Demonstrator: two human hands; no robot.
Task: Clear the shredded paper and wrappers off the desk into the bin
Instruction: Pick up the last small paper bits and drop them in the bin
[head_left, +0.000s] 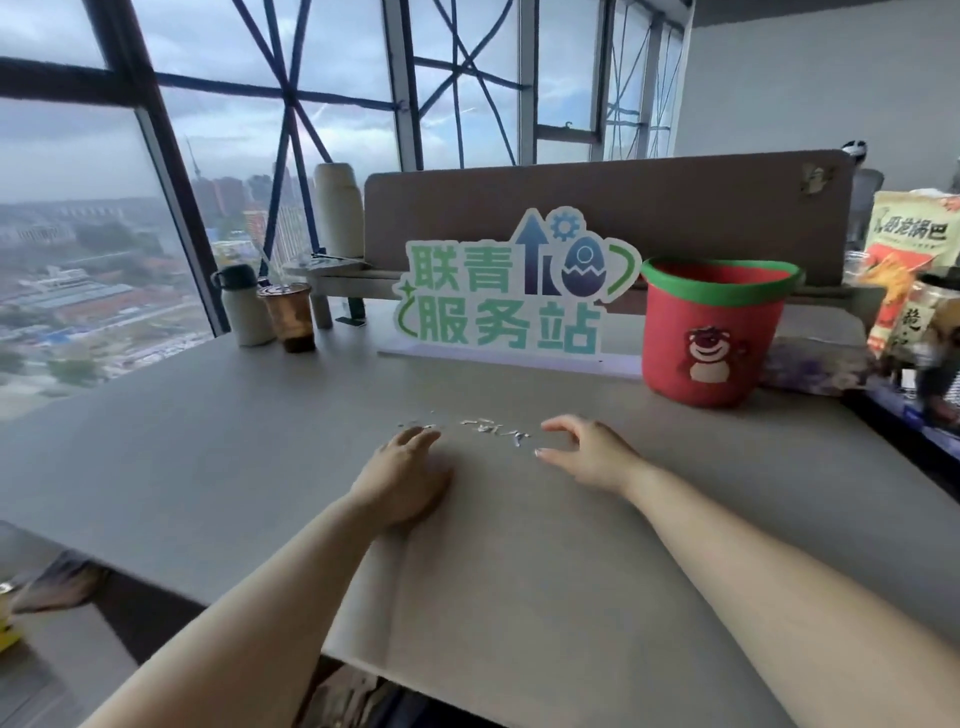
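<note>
Lettering in green on the cut-out sign (511, 296) at the far edge of the tabletop (208, 441) reads 联青服务站, with an arrow, a gear and a cracked egg drawn above it. Beside it, toward the far right corner, stands the red bin (714, 332) with a green rim and a bear printed on its side. Snack bags (906, 270) at the right edge carry writing, partly cut off by the frame and too blurred to read surely. Shredded paper (478, 428) lies as a thin scatter of pale bits mid-tabletop, well short of the bin; single pieces are hard to make out. The left hand (408, 478) rests palm down, fingers together, its tips at the scatter's left end. The right hand (589, 454) hovers at the right end, thumb and fingers spread apart in a curve, holding nothing. Bare tabletop stretches wide to the left and toward the near edge. A white flask (244, 306) and a brown cup (291, 317) stand at the far left corner.
</note>
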